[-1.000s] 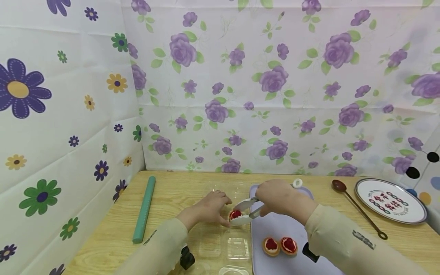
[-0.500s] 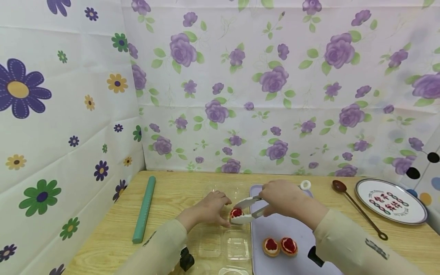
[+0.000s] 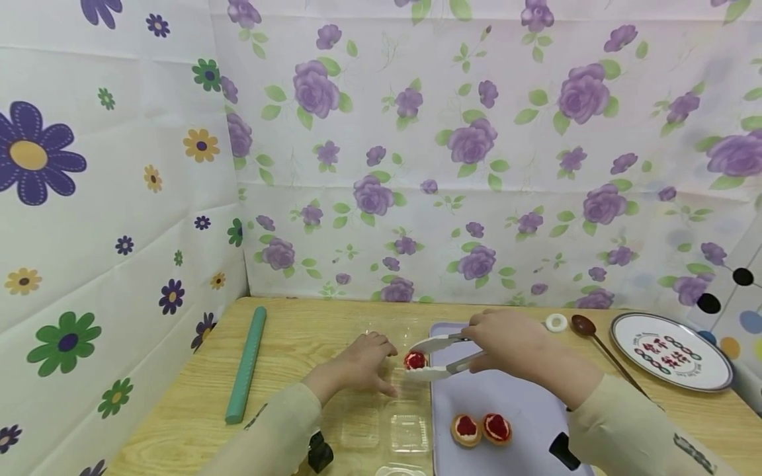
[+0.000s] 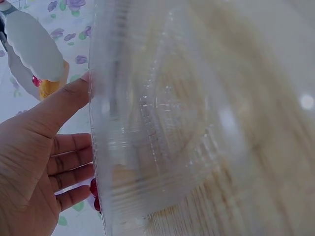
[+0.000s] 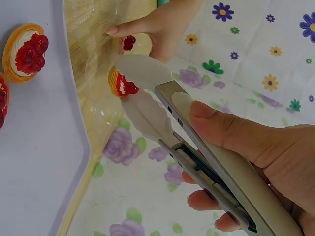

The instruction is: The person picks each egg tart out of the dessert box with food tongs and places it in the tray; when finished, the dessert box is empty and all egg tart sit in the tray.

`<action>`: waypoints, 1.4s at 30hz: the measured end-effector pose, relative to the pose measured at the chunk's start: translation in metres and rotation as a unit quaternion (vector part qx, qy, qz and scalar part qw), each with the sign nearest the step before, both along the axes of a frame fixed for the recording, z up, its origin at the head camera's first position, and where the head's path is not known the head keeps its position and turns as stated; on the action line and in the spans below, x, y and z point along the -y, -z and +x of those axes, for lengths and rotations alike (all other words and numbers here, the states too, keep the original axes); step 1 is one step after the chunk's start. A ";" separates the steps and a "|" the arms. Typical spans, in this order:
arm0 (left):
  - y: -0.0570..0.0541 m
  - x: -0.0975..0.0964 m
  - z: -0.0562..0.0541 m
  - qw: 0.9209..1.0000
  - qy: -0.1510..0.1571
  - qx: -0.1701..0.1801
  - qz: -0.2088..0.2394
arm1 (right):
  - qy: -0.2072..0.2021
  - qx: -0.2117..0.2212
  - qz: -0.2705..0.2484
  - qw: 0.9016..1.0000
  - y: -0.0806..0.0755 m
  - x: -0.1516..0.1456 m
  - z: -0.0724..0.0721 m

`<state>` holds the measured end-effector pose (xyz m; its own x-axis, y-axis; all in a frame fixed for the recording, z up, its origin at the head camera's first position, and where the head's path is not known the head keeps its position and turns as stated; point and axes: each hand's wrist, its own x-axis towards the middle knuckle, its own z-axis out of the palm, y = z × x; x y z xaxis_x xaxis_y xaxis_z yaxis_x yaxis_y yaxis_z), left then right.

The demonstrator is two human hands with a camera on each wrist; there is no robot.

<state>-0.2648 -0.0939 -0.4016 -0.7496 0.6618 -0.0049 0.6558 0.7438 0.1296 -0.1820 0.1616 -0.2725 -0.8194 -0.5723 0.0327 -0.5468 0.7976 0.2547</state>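
My right hand [image 3: 514,344] grips a pair of tongs [image 3: 433,374] with pale, scalloped tips. Between those tips is a small tart [image 3: 415,360] with cream and red fruit, close to the clear plastic container [image 3: 360,423]. Beside it, my left hand [image 3: 359,363] has thumb and fingers spread; in the left wrist view they touch the rim of the container [image 4: 101,147]. Red fruit [image 4: 95,195] shows behind that rim, and the right wrist view has another tart [image 5: 129,43] by the left hand. On the lilac tray [image 3: 476,390] lie two tarts [image 3: 467,430].
A green rolling-pin-like rod [image 3: 247,365] lies at the left of the wooden table [image 3: 297,330]. To the right are a dark red spoon [image 3: 584,325] and a white plate [image 3: 671,350] with a printed rim. Floral cloth [image 3: 381,165] hangs behind.
My right hand has drawn to the right with the tongs, and the tart at their tips has shifted slightly right and away. The left hand has stayed almost still.
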 end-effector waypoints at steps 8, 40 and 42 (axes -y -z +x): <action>-0.001 0.002 0.001 1.000 -0.003 -0.003 0.001 | -0.019 -0.020 -0.014 1.000 -0.001 -0.015 0.007; 0.002 0.004 0.002 1.000 -0.012 0.014 0.013 | 0.014 -0.005 0.011 1.000 0.018 -0.076 0.019; 0.002 0.003 0.002 1.000 -0.011 0.015 0.013 | 0.015 -0.005 0.011 1.000 0.020 -0.078 0.020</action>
